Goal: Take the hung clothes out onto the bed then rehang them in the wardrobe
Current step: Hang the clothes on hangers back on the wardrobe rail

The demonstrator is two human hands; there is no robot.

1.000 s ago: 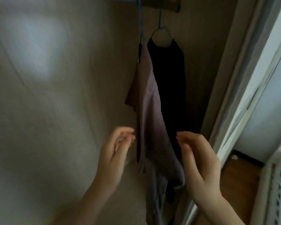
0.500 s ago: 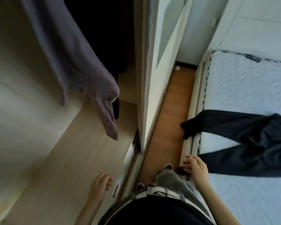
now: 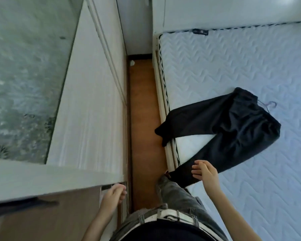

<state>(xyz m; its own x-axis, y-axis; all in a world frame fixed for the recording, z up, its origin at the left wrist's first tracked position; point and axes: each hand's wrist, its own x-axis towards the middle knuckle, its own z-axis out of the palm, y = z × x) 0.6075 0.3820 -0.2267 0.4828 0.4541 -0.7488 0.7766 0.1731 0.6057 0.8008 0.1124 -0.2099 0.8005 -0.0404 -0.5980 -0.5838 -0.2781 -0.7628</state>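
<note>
I cannot see most of the hanger; only its hook pokes out from under the dark trousers at right of frame. The wardrobe door at upper left is motion-blurred. Both forearms are cut off by the bottom edge.

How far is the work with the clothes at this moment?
Done, by the look of it: one pair of black trousers lies on the bed, its legs over the edge, a hanger at the waist. In hand: nothing; the right hand hovers open above a trouser leg, the left hand is by the wardrobe. Left: rehanging these trousers.
</note>
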